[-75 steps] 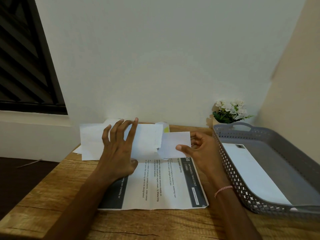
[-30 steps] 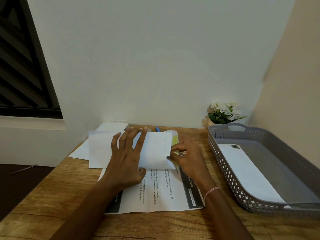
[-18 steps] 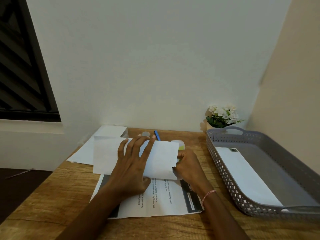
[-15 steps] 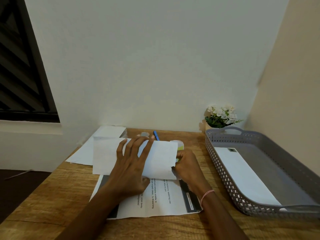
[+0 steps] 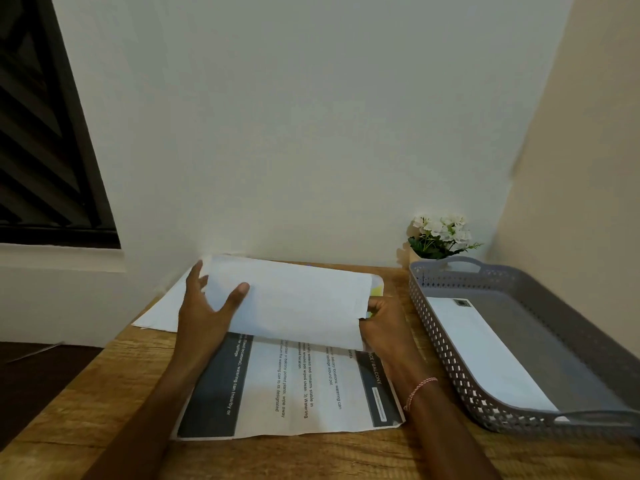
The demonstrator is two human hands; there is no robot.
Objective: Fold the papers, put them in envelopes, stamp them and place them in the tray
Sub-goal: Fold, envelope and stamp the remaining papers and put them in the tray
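Note:
A white envelope [image 5: 301,299] is lifted off the desk and tilted towards me. My left hand [image 5: 207,310] holds its left end, thumb on the front and fingers behind. My right hand [image 5: 381,320] pinches its right end at the opening, where the folded paper went in. Under them a printed sheet [image 5: 294,386] with dark bands lies flat on the wooden desk. The grey perforated tray [image 5: 433,327] at the right holds one stamped white envelope [image 5: 485,351].
More white sheets [image 5: 159,313] lie at the back left by the wall. A yellow-green item [image 5: 376,291] peeks out behind the lifted envelope. A small pot of white flowers [image 5: 440,233] stands behind the tray. The desk edge drops off at the left.
The folded paper went into the envelope from the right. My left hand moved from pressing flat on the envelope to gripping its left end, and the envelope has risen off the desk.

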